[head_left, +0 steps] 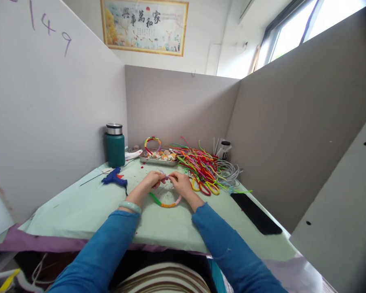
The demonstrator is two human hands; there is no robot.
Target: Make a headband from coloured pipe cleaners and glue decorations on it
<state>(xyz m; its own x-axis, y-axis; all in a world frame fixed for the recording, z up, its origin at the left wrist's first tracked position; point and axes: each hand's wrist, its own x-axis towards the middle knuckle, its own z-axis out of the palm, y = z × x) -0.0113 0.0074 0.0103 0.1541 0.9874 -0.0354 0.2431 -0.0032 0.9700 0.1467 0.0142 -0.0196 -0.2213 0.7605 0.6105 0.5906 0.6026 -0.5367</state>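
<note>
A hoop [168, 205] wound in green, orange and pink fuzzy pipe cleaner curves below my hands, over the table. My left hand [155, 179], with a pale bangle at the wrist, is closed on the hoop's far side. Between my fingertips shows a short stretch of light purple pipe cleaner [167, 177]. My right hand [181, 183] pinches this purple strand close beside the left fingers. Part of the hoop is hidden behind both hands.
Behind my right hand lies a pile of coloured pipe cleaners [198, 160], beside coiled grey wire [230, 173]. A metal tray [158, 162] of small pieces has a finished-looking coloured hoop [153, 139] on it. Leftward are a blue glue gun [114, 177] and green bottle [115, 148]; rightward, a black phone-like slab [256, 213].
</note>
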